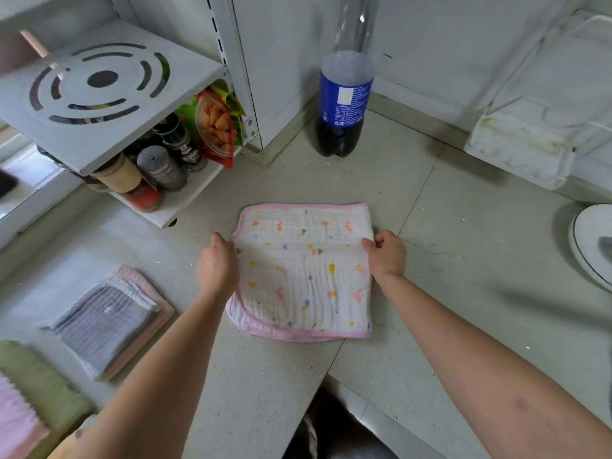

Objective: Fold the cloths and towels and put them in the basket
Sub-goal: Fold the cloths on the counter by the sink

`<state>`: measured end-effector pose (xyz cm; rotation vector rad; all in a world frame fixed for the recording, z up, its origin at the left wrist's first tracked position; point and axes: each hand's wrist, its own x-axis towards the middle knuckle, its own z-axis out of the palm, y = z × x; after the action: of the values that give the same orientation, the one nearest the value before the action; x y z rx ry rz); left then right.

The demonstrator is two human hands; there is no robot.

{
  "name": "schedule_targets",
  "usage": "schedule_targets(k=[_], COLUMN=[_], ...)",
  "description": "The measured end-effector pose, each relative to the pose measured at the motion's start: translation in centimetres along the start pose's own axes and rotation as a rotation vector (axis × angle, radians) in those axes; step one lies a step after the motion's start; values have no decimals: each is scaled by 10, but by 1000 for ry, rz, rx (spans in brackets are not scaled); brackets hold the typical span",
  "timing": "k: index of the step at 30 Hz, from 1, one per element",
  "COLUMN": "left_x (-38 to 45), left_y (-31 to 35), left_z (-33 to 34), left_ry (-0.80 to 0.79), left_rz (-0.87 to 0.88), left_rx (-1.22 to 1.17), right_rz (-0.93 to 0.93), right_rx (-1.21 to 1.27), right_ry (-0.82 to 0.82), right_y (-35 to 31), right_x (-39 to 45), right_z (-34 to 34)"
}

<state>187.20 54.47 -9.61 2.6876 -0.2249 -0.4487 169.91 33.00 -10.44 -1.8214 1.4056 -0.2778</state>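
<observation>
the left hand (pixel 217 265) and right hand (pixel 385 255) each pinch a side edge of the spotted pink-edged cloth (pixel 303 276) lying between them on the surface (pixel 447 260).

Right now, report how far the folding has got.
Done: a grey cloth lies folded on a pink one at left. In hand: the left hand and right hand pinch the spotted cloth at its fold. Left: green and pink towels; no basket is visible.
</observation>
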Motion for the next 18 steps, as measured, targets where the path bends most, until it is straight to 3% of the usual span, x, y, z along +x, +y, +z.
schedule_targets(k=[5,18], left_x=[-2,-63], left_y=[-3,-32], left_z=[0,-2], left_ry=[-27,-86], left_rz=[46,43], left_rx=[-35,-306], right_rz=[-63,-1], right_rx=[-102,12], right_ry=[-39,-90], right_y=[-6,29], right_x=[-14,-72], right_z=[4,-4])
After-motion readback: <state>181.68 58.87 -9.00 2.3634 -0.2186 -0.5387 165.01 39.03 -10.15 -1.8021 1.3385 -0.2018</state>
